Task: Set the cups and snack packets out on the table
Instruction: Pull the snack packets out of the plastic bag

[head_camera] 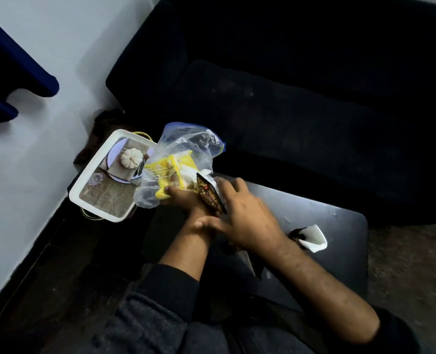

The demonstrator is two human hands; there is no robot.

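Note:
A clear plastic bag (186,141) with a blue zip edge lies at the table's far left corner, with yellow snack packets (168,169) inside. My left hand (183,198) is at the bag's mouth, fingers closed on a yellow packet. My right hand (242,215) crosses over my left wrist and grips a dark patterned snack packet (209,195) on edge beside the bag. A white paper cup (313,237) lies on its side on the black table (339,264), right of my right forearm.
A white tray (94,185) with a printed picture sits left of the bag, over a thin wire frame. A dark sofa (288,98) runs behind the table. A white wall stands to the left, dark floor below it.

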